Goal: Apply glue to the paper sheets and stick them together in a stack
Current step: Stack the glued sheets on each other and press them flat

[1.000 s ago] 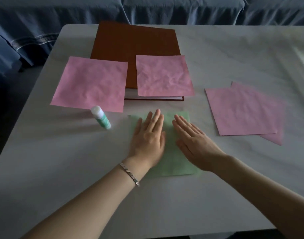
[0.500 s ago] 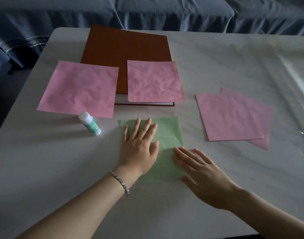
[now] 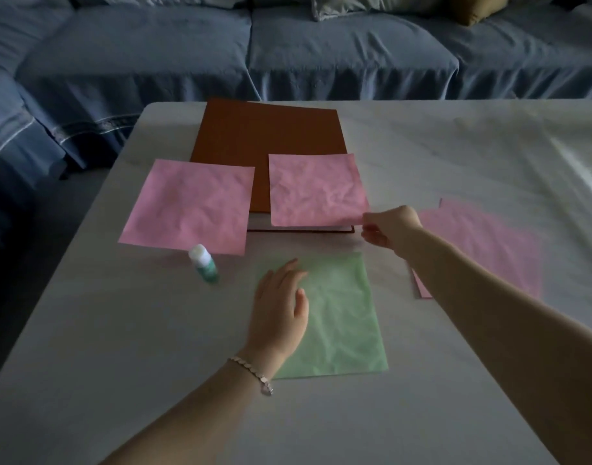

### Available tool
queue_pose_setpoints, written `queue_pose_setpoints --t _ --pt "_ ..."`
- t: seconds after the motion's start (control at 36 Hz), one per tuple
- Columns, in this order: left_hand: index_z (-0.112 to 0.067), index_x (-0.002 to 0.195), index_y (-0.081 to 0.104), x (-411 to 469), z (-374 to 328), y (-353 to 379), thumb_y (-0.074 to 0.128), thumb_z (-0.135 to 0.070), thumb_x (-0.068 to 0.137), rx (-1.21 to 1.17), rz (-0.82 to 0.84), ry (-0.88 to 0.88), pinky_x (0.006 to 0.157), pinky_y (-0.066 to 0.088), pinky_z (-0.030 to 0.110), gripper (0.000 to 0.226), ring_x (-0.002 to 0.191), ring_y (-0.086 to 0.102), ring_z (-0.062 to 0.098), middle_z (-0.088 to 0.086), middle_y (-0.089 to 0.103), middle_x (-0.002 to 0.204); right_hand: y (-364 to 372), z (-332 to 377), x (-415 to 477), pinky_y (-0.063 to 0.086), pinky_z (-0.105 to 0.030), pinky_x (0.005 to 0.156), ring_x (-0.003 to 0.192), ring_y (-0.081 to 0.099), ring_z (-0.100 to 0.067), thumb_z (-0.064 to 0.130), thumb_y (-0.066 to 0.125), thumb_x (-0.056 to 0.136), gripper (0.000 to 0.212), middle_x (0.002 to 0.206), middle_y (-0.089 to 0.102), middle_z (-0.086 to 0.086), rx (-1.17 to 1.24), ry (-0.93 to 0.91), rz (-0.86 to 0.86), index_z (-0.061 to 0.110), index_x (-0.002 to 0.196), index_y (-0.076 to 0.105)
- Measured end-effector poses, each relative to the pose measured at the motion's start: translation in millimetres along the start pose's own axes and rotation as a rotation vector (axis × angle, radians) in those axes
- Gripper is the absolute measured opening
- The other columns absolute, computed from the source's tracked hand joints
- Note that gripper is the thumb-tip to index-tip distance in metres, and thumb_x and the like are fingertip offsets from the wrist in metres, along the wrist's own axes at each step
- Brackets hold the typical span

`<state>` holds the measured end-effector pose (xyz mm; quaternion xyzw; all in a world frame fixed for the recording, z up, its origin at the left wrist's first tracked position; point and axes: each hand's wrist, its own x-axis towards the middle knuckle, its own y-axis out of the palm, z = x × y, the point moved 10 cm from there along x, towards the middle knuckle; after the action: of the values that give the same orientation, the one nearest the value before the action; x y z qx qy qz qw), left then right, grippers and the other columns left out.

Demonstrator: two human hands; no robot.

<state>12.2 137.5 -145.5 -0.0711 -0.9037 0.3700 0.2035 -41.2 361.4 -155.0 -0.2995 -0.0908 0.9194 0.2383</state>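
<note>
A green paper sheet [image 3: 341,317] lies flat on the white table in front of me. My left hand [image 3: 277,310] rests on its left part, fingers loosely apart. My right hand [image 3: 390,226] has reached forward and pinches the lower right corner of a crumpled pink sheet [image 3: 316,189] that lies partly on a brown book [image 3: 264,139]. Another pink sheet [image 3: 190,206] lies to the left. Two overlapping pink sheets [image 3: 489,243] lie to the right, partly hidden by my right forearm. A glue stick [image 3: 204,263] with a white cap stands left of the green sheet.
The white table [image 3: 455,156] stretches back and to the right, with a bright glare patch at its right side. A blue sofa [image 3: 287,52] stands just behind the table's far edge. The table's left edge runs diagonally past the left pink sheet.
My right hand left the green sheet and reached forward to the middle pink sheet's corner, closing on it. My left hand stays on the green sheet. The camera tilted up.
</note>
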Motion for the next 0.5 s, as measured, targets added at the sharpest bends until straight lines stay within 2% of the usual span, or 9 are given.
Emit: queue_pose_setpoints --t 0.06,0.11,0.22,0.31,0.36,0.44,0.5 --pt "-0.002 0.102 0.065 0.2 -1.1 -7.7 0.038 -0.013 0.080 -0.053 -0.014 -0.012 0.104 0.029 0.016 0.037 0.114 0.046 0.014 0.015 0.063 0.116 -4.3 -3.4 -5.2 0.055 -0.027 0.057 0.040 0.057 -0.013 -0.008 0.065 0.077 0.013 0.062 0.059 -0.012 0.097 -0.006 -0.010 -0.001 0.068 0.059" --pt "0.001 0.107 0.063 -0.4 -3.8 -21.0 0.036 -0.013 0.082 -0.097 -0.054 -0.031 0.105 0.023 0.008 0.039 0.118 0.044 0.015 0.017 0.060 0.119 -10.5 -3.8 -16.3 0.055 -0.023 0.053 0.039 0.057 -0.010 -0.008 0.065 0.078 0.011 0.064 0.060 -0.011 0.211 -0.044 0.000 0.002 0.073 0.063" --pt "0.002 0.116 0.056 0.3 -19.7 -54.0 0.038 -0.011 0.087 -0.143 -0.160 0.043 0.109 0.026 0.018 0.037 0.122 0.043 0.019 0.019 0.054 0.123 -23.3 -23.2 -52.4 0.056 -0.021 0.052 0.047 0.061 -0.013 -0.008 0.060 0.081 0.010 0.056 0.064 -0.009 0.454 -0.022 0.094 0.002 0.079 0.063" --pt "-0.005 0.122 0.048 1.7 -27.3 -69.5 0.040 -0.012 0.089 -0.124 -0.203 0.090 0.110 0.025 0.022 0.034 0.126 0.039 0.024 0.020 0.047 0.128 -35.8 -52.1 -82.5 0.056 -0.022 0.054 0.052 0.063 -0.016 -0.007 0.059 0.081 0.009 0.058 0.066 -0.009 0.476 0.030 0.141 0.001 0.080 0.064" --pt "-0.007 0.125 0.044 1.5 -25.9 -69.3 0.039 -0.017 0.090 -0.102 -0.166 0.065 0.111 0.018 0.015 0.037 0.129 0.033 0.025 0.022 0.041 0.133 -42.1 -71.8 -100.9 0.056 -0.022 0.053 0.050 0.064 -0.016 -0.006 0.059 0.081 0.008 0.058 0.067 -0.010 0.450 0.061 0.156 0.000 0.081 0.064" --pt "-0.002 0.131 0.043 -3.5 -11.3 -54.8 0.033 -0.034 0.090 -0.065 -0.038 -0.061 0.107 0.009 0.005 0.053 0.135 0.024 0.022 0.020 0.032 0.143 -42.2 -97.1 -119.8 0.055 -0.022 0.052 0.051 0.064 -0.017 -0.007 0.058 0.082 0.009 0.061 0.067 -0.013 0.396 0.109 0.185 -0.001 0.081 0.064" --pt "-0.005 0.134 0.042 -10.9 0.6 -46.5 0.036 -0.038 0.091 -0.025 0.023 -0.138 0.107 0.010 0.010 0.055 0.139 0.021 0.020 0.014 0.028 0.148 -37.3 -107.2 -127.4 0.055 -0.021 0.052 0.053 0.065 -0.018 -0.007 0.059 0.082 0.007 0.064 0.067 -0.014 0.329 0.120 0.220 -0.003 0.083 0.065"
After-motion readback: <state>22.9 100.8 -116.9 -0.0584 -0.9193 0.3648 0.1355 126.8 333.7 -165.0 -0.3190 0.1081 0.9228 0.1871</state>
